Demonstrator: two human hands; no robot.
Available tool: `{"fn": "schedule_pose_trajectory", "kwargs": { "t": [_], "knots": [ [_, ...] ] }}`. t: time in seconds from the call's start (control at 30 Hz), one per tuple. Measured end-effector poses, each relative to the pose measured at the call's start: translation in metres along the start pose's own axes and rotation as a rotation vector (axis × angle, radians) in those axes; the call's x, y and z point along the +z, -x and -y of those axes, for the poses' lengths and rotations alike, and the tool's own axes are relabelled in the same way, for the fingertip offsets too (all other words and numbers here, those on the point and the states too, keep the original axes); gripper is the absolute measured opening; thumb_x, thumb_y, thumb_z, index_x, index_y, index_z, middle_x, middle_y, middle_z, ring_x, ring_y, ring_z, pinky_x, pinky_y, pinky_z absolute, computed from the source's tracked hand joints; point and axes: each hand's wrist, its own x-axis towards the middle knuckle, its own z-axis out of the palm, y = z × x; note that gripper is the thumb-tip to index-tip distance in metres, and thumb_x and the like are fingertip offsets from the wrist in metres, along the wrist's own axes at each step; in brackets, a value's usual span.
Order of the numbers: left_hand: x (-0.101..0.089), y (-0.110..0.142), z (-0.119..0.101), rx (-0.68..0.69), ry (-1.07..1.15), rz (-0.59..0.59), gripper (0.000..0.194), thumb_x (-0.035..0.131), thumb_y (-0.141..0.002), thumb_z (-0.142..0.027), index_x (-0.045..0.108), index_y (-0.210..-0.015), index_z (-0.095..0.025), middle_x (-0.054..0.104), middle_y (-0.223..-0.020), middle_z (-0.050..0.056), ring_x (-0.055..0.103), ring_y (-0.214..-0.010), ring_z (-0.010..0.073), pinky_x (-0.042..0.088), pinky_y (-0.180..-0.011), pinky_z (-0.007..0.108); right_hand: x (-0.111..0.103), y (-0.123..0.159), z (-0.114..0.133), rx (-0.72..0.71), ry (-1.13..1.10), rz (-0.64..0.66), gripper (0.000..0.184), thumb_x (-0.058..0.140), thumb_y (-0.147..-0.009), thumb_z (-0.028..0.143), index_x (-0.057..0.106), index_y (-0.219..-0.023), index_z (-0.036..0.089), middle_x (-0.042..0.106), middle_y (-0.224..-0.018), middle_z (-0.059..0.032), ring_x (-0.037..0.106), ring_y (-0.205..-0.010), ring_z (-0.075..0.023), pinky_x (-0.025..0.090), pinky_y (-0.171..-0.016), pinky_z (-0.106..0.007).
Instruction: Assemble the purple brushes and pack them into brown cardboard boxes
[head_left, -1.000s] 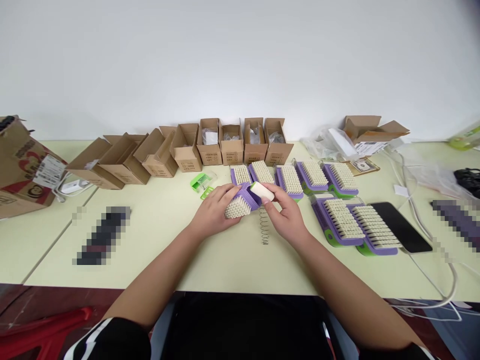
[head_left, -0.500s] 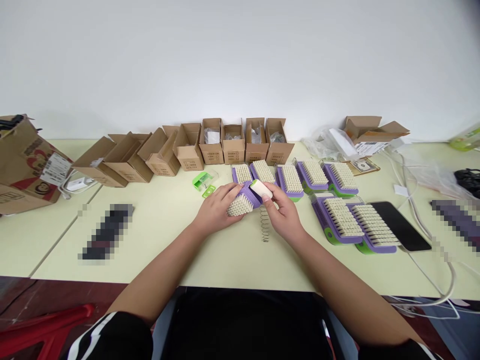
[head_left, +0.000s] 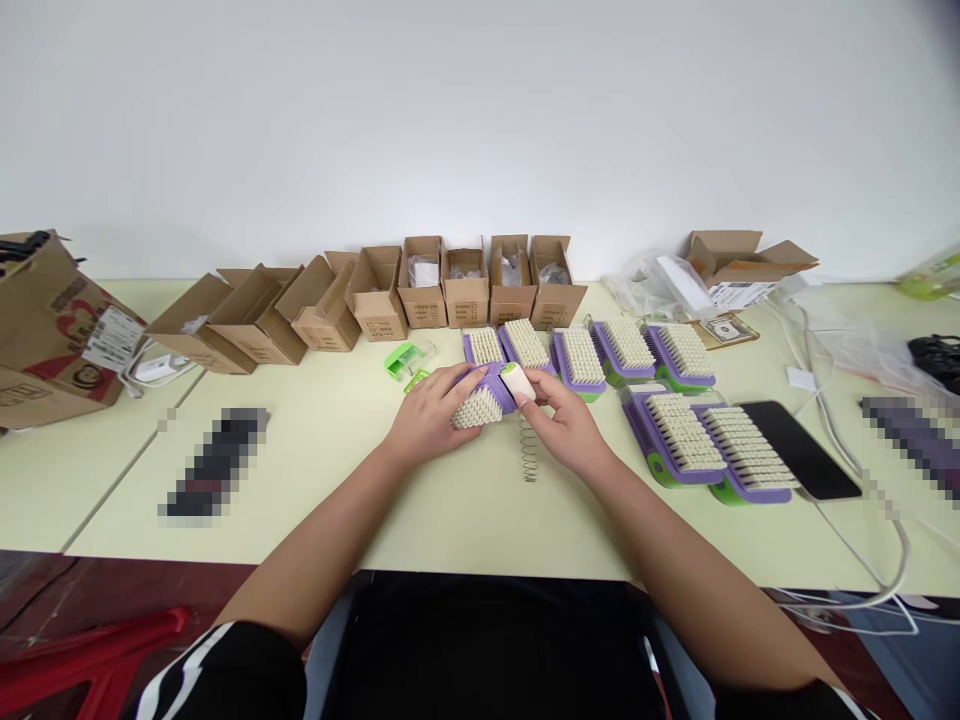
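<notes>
My left hand point(head_left: 429, 415) is wrapped round a purple brush point(head_left: 480, 408) with cream bristles. In my right hand point(head_left: 564, 420), thumb and fingers grip a white cylinder with a green end point(head_left: 516, 381), set against the right end of the purple body. Part of that joint is hidden by my fingers. Below the right hand a metal coil spring point(head_left: 529, 450) shows; whether it touches the hand I cannot tell. Beside my left hand are a green and clear plastic part point(head_left: 406, 359) and a smaller green piece point(head_left: 415, 379).
Several purple-green brushes point(head_left: 686, 440) stand bristles up behind and to the right. Open cardboard boxes point(head_left: 377, 290) line the wall. A black phone-like slab point(head_left: 806, 452) and white cables point(head_left: 832, 430) lie right. A large paper bag point(head_left: 56, 350) stands left.
The white cylinder has shifted slightly left and turned more upright against the brush body. My right hand has moved a little with it; the left keeps its hold.
</notes>
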Motion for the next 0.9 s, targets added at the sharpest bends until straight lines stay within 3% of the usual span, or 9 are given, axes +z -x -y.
{"fn": "schedule_pose_trajectory", "kwargs": {
  "t": [0.4,0.6,0.9],
  "knots": [
    [0.004,-0.001,-0.003,-0.062,0.023,0.018,0.087,0.08,-0.091,-0.038,0.045,-0.17,-0.032,0.061,-0.163,0.014,0.063,-0.147,0.0375,0.057,-0.118,0.054,-0.003,-0.003,-0.002,0.012,-0.122,0.026,0.045,0.065,-0.108,0.056,0.075,-0.143,0.03,0.082,-0.134,-0.0043,0.075,-0.121,-0.0307,0.06,-0.109,-0.051],
    [0.007,-0.001,0.001,-0.064,0.072,-0.034,0.088,0.08,-0.093,-0.04,0.04,-0.171,-0.028,0.06,-0.163,0.016,0.059,-0.152,0.036,0.053,-0.124,0.053,-0.016,-0.002,0.002,0.004,0.003,-0.067,0.045,0.067,-0.107,0.054,0.076,-0.142,0.029,0.079,-0.143,-0.006,0.076,-0.117,-0.031,0.062,-0.105,-0.051],
    [0.005,-0.002,-0.001,-0.043,0.063,0.034,0.088,0.081,-0.092,-0.04,0.043,-0.171,-0.031,0.058,-0.166,0.015,0.06,-0.15,0.0388,0.053,-0.122,0.056,-0.021,-0.001,-0.003,-0.062,0.102,0.011,0.045,0.065,-0.108,0.052,0.074,-0.147,0.032,0.08,-0.143,-0.0054,0.075,-0.127,-0.0345,0.062,-0.107,-0.054]
  ]
}}
